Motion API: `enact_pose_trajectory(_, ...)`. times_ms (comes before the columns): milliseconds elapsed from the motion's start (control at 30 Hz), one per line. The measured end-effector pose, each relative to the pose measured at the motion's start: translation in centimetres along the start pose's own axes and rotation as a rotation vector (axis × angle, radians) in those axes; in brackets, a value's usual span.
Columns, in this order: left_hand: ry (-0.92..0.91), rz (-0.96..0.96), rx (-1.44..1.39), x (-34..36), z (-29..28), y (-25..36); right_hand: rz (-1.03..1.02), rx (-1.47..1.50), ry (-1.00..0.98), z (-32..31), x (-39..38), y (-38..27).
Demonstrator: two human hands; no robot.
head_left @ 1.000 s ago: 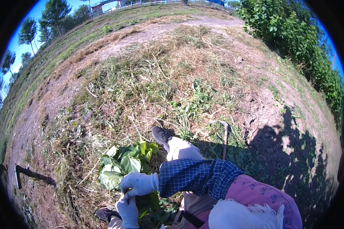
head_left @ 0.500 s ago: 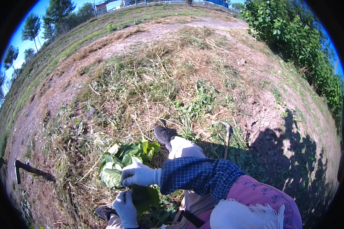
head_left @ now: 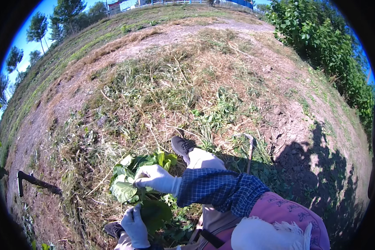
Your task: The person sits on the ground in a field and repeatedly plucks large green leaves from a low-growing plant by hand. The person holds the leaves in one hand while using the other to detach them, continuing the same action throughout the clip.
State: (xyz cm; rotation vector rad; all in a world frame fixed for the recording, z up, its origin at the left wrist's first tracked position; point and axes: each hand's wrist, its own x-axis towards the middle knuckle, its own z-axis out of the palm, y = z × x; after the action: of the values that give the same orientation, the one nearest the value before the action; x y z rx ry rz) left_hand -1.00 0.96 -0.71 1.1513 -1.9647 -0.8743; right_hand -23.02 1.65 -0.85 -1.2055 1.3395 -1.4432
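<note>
A bunch of broad green leaves [head_left: 124,187] lies on dry grass at lower middle. My right hand [head_left: 152,179], in a white glove with a blue checked sleeve above it, is over the bunch with fingers closed; what they hold, if anything, is hidden. Below it my left hand [head_left: 134,227], also gloved, has thumb and fingers closed at the edge of a large dark green leaf [head_left: 156,216]. My grey shoe [head_left: 181,146] and pale trouser leg show beyond the leaves.
A bent rod-like tool [head_left: 250,150] lies on cut grass to the right. A dark angled bar [head_left: 41,185] is at the left. A dirt path [head_left: 171,31] crosses the back; a leafy bush [head_left: 312,37] lines the right, with tree shadow on the soil below.
My hands have moved apart: the right one rose and shifted right over the leaves, while the left dropped slightly. The view has shifted a little.
</note>
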Motion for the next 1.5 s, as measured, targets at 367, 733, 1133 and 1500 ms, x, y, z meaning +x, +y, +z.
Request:
enact_pose_trajectory(367,0.078,-0.235,-0.293,0.8,-1.1,-0.6,0.103,0.279,0.013,-0.8,0.0,-1.6)
enact_pose_trajectory(733,0.132,-0.246,-0.323,0.5,-1.7,-0.3,0.023,-0.067,-0.148,0.5,-0.6,-2.6)
enact_pose_trajectory(1133,0.12,-0.238,-0.316,0.5,-0.8,-0.7,-0.45,-0.429,-0.245,2.3,-1.1,-1.7)
enact_pose_trajectory(1500,0.122,-0.278,-0.323,0.7,-1.0,-0.3,-0.399,-0.321,-0.301,2.2,-1.4,-0.9)
